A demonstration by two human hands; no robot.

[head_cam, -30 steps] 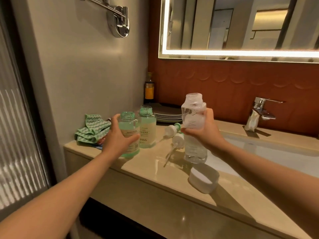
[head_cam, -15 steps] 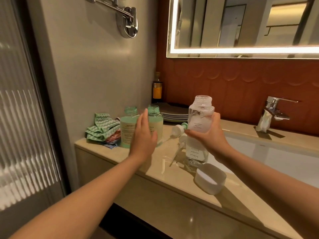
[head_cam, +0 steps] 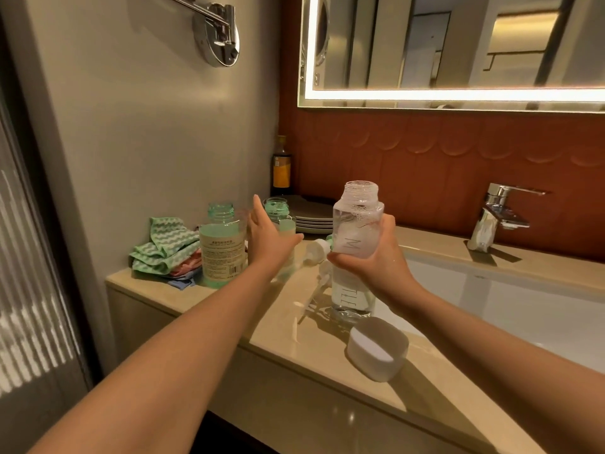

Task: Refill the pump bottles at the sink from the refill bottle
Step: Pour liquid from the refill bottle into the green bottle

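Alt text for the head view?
A person's right hand grips the uncapped clear refill bottle upright at a beige counter; the open left hand reaches toward the right green bottle, next to the left green bottle, both pumpless. Pump heads and a white cap lie on the counter.

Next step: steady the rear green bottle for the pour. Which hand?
Left, probably. The left hand is open and free, right by the rear green bottle; the right hand grips the uncapped refill bottle, so it would pour.
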